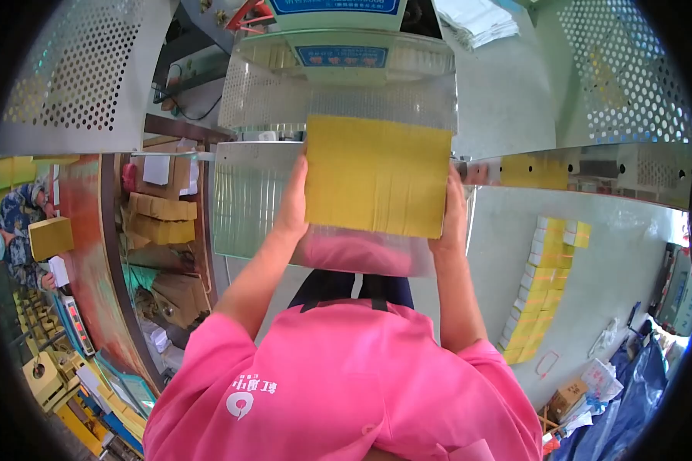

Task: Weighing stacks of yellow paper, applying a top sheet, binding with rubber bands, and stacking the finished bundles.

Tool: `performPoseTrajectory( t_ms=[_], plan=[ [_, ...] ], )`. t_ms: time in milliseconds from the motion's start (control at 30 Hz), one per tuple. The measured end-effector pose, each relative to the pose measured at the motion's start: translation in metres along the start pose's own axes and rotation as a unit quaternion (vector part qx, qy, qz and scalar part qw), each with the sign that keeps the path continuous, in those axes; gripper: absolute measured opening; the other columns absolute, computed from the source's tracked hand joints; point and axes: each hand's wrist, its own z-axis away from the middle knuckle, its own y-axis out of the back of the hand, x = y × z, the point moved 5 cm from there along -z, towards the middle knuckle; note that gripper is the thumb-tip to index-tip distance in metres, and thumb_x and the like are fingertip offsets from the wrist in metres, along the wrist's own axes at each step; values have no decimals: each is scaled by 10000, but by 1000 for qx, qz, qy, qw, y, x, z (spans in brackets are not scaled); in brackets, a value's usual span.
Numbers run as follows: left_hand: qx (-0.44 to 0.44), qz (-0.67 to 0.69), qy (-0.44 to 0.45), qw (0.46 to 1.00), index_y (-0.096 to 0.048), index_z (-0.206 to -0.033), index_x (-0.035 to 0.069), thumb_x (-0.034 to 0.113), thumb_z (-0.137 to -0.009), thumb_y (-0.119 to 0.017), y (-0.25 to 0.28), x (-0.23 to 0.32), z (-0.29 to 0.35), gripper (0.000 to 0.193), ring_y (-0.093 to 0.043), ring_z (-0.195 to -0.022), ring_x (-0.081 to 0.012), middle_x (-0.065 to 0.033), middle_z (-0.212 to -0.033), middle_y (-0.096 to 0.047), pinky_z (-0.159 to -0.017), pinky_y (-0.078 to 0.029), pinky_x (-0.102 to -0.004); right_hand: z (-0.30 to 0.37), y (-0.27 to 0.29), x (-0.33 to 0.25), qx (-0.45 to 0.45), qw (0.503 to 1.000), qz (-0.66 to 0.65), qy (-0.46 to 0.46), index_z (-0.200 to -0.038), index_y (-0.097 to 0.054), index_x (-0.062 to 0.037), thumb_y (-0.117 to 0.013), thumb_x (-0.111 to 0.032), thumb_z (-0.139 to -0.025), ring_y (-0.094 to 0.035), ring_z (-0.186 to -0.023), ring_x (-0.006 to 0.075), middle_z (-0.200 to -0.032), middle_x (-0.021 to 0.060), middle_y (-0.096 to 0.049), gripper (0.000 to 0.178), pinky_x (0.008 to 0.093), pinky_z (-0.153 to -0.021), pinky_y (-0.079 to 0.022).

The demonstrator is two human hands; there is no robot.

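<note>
A thick yellow rectangular block (378,177), which looks like a stack of paper, is held level between my two hands. My left hand (293,201) presses along its left side, fingers pointing forward. Against its right side lies my right hand (453,211), its fingertips partly hidden by the edge. Beneath and ahead of the block is a shiny metal table (257,203), which mirrors the pink shirt near its front edge. The block's far end reaches over the metal surface behind.
Perforated metal panels (65,69) flank both sides. White sheets (480,21) lie at the back right. On the right floor stand rows of yellow-and-white stacks (542,292). A shelf with cardboard (165,207) is at left; beyond it, another person (19,230) holds a yellow block.
</note>
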Motion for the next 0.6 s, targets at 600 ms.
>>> performPoseTrajectory(
  t_ms=[600],
  plan=[
    [-20, -60, -71, 995, -372, -1444, 5, 277, -922, -522, -20, 27, -43, 607, -458, -1273, -194, -99, -1354, -504, -1060, -357, -319, -49, -23, -15, -87, 993, -81, -5, -1471, -351, -56, -509, -513, -959, -411, -1323, 219, -1433, 88, -440, 704, 364, -1091, -338]
  ],
)
